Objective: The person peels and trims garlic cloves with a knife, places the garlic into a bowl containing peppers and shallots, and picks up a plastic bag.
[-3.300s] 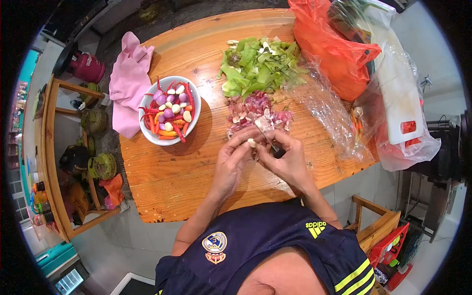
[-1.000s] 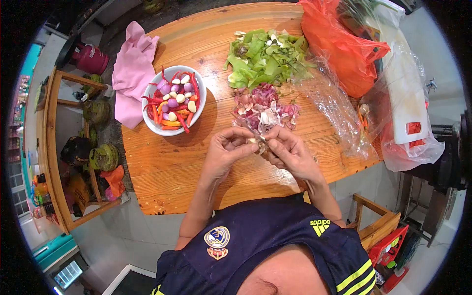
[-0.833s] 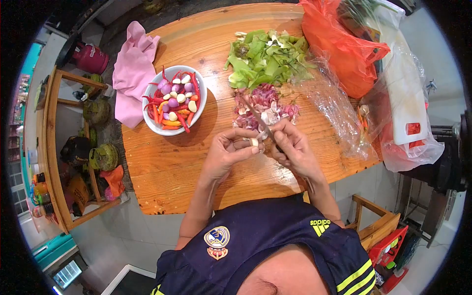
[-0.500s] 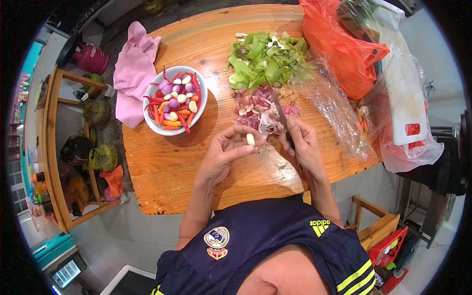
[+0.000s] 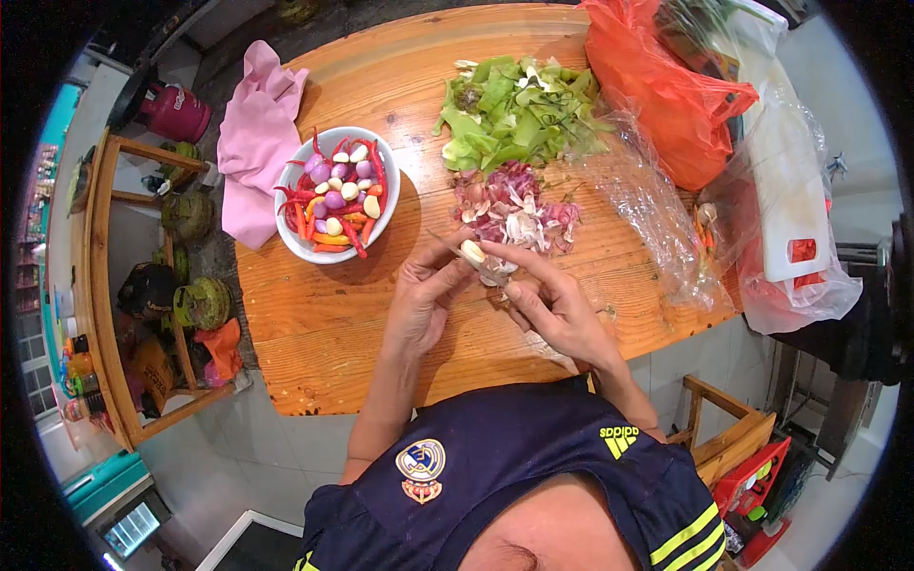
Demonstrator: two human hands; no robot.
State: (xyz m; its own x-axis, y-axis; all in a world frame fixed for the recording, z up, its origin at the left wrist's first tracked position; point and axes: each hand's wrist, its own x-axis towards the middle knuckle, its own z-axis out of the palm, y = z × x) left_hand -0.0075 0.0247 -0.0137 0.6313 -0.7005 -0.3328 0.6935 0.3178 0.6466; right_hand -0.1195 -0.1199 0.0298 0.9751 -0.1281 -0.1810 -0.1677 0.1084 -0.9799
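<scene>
My left hand pinches a peeled-looking garlic clove between thumb and fingers, over the front middle of the table. My right hand is closed around a knife, whose handle is mostly hidden by the fingers. A thin stretch of knife blade shows to the left of the clove, close against it. Just beyond both hands lies a heap of purple and white garlic and shallot skins. Left of them stands a white bowl holding red and orange chillies, shallots and garlic cloves.
Green peelings lie behind the skins on the wooden table. A pink cloth rests at the left edge. On the right are a clear plastic bag, a red bag and a white cutting board.
My right hand has moved left and turned the knife from pointing away to pointing left, bringing it against the clove. My left hand still grips the clove, now slightly higher.
</scene>
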